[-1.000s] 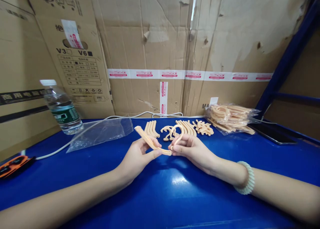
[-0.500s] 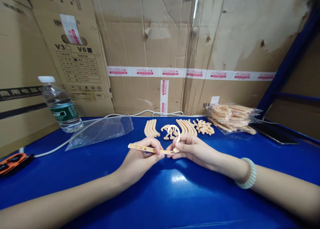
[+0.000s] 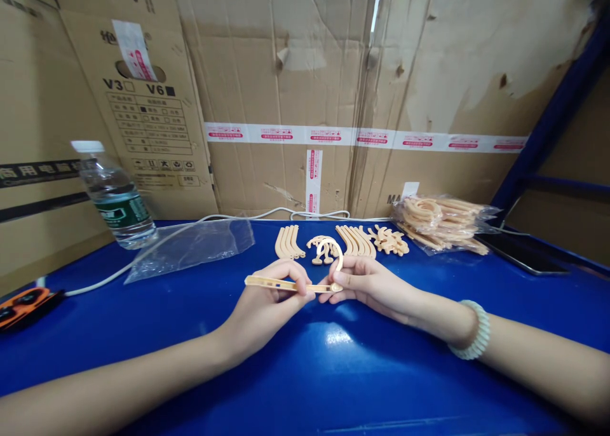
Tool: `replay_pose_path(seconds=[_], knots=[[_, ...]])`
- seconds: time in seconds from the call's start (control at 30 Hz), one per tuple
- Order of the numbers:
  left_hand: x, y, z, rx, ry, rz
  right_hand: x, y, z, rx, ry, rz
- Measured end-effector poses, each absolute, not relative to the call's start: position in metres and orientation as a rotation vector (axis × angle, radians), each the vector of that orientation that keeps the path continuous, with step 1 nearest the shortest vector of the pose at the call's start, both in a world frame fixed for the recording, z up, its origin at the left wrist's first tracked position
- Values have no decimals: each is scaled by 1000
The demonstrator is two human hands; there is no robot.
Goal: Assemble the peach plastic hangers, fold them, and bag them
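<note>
Two hands (image 3: 260, 306) (image 3: 372, 282) hold hook (image 3: 340, 255), bar (image 3: 262, 283) over table (image 3: 381, 372), short of far edge (image 3: 267, 223)

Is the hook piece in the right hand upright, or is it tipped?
Upright: the hook piece arches above the right hand, its lower end at the strip in the left hand. Whether they are joined, I cannot tell.

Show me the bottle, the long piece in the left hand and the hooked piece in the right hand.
Bottle (image 3: 122, 211): head view, on its green label.
Long piece (image 3: 284, 285): head view, on its side, toward the free end.
Hooked piece (image 3: 340, 255): head view, on its curve.
</note>
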State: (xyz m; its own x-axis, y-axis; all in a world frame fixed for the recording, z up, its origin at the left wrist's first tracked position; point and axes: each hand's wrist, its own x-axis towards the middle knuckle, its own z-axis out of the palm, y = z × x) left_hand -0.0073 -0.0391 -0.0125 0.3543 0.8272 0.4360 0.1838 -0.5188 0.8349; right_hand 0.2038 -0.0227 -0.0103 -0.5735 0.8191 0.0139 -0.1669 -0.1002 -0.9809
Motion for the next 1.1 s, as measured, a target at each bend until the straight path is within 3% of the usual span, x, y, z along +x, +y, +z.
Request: replay_pose_path(seconds=[0.47,0.97,1.1], knots=[[-6,-44,-11,2097,851,1176,198,-29,-17,-827,-1573,1455],[-2,-37,-13,1530,992,1126,193,-36,-17,-859,-1626,1229],[0,-36,-15,1504,938,1069,190,-36,-17,-852,-1636,1301]])
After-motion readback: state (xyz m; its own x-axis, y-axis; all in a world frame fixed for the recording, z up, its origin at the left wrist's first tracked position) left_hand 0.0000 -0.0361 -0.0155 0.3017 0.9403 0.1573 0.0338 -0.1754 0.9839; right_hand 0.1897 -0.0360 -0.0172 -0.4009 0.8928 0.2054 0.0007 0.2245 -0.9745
